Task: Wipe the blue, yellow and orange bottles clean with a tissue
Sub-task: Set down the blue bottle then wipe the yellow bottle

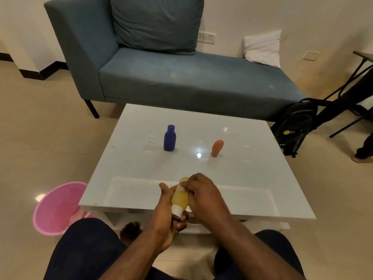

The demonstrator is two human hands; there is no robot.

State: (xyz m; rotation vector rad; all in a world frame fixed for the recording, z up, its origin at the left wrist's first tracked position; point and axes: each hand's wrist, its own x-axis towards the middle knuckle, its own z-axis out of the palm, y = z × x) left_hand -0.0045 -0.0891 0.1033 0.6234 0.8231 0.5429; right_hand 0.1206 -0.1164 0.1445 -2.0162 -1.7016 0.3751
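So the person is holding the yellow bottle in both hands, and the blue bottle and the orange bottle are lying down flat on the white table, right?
Not quite. The head view shows the blue bottle and the orange bottle standing up on the white table, not lying flat. The rest is right: the left hand and the right hand both hold the yellow bottle.

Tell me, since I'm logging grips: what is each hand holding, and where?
Left hand grips the yellow bottle near its white cap; right hand pinches a tissue against its upper end.

Warm dim light, glare on table point(252, 138), edges bowed
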